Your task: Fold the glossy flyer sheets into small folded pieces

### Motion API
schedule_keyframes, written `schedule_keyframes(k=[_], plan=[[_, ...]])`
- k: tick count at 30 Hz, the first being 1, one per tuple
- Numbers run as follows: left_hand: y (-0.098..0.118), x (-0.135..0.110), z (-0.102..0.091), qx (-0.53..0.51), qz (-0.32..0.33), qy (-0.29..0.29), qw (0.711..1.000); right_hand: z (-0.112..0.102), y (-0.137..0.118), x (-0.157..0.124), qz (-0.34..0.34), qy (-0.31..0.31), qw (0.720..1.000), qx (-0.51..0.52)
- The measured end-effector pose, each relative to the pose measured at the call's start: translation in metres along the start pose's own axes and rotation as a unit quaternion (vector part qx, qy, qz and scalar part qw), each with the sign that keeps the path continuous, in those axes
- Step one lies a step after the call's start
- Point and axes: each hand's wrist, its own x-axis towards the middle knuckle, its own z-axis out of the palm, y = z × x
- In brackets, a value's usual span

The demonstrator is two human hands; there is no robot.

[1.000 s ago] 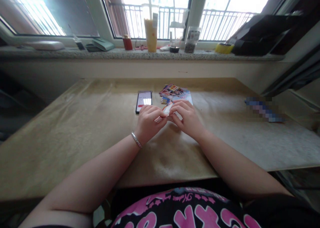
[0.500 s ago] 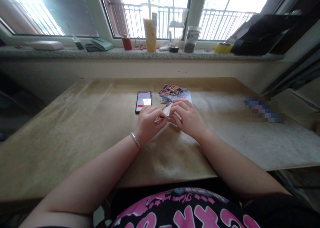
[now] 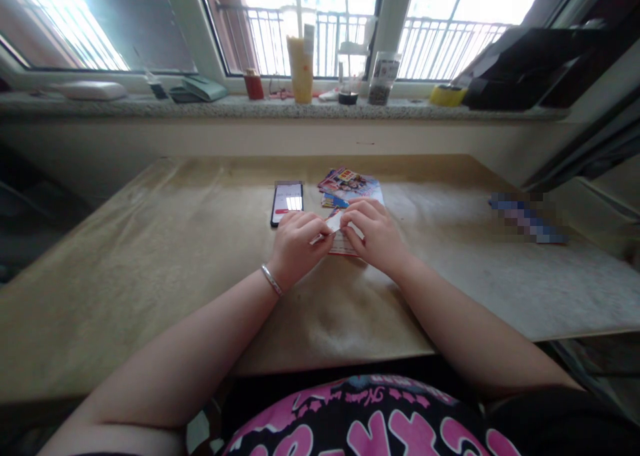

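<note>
My left hand (image 3: 296,246) and right hand (image 3: 377,236) meet fingertip to fingertip, each grip pinched narrow on the same small paper (image 3: 341,244). The paper sits low over the table (image 3: 150,256), between my hands. Just beyond them lie a phone (image 3: 287,201) and a stack of colourful sheets (image 3: 350,184).

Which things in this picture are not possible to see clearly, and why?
- Folded paper: head view, print too small; left hand and right hand cover most of it.
- Phone: head view, screen text too small.
- Blue object on the right: head view, blurred into pixels.
</note>
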Motion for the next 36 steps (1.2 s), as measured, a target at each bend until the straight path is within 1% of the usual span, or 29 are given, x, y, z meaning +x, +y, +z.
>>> schedule_keyframes(k=[4, 7, 9, 13, 18, 21, 24, 28, 31, 36], plan=[[0.0, 0.001, -0.001, 0.009, 0.01, 0.0, 1.0, 0.001, 0.001, -0.001, 0.021, 0.023, 0.999, 0.036], [-0.001, 0.001, -0.001, 0.0, 0.012, 0.011, 1.0, 0.0, 0.005, -0.003, 0.056, 0.056, 0.995, 0.059], [-0.001, 0.001, -0.001, -0.009, 0.008, 0.012, 1.0, -0.001, 0.005, -0.003, 0.073, 0.062, 0.993, 0.064], [-0.001, 0.0, -0.001, -0.014, 0.011, 0.013, 1.0, -0.001, 0.002, -0.003, 0.05, 0.05, 0.995, 0.072], [-0.001, 0.0, 0.0, -0.023, 0.01, 0.012, 1.0, 0.0, -0.002, -0.002, 0.03, 0.043, 0.997, 0.051], [-0.003, -0.001, 0.001, -0.048, -0.003, -0.002, 0.999, 0.001, 0.0, -0.003, 0.033, 0.034, 0.998, 0.033], [-0.008, -0.003, 0.002, -0.069, -0.018, -0.017, 0.997, 0.003, 0.004, -0.004, 0.053, 0.043, 0.997, 0.027], [-0.013, -0.003, 0.004, -0.091, -0.054, -0.007, 0.994, 0.005, 0.008, -0.006, 0.094, 0.055, 0.993, 0.039], [-0.013, -0.002, 0.002, -0.11, -0.081, -0.007, 0.991, 0.007, 0.009, -0.007, 0.121, 0.038, 0.99, 0.057], [-0.014, -0.001, 0.001, -0.113, -0.114, -0.031, 0.987, 0.011, 0.013, -0.01, 0.155, 0.003, 0.984, 0.087]])
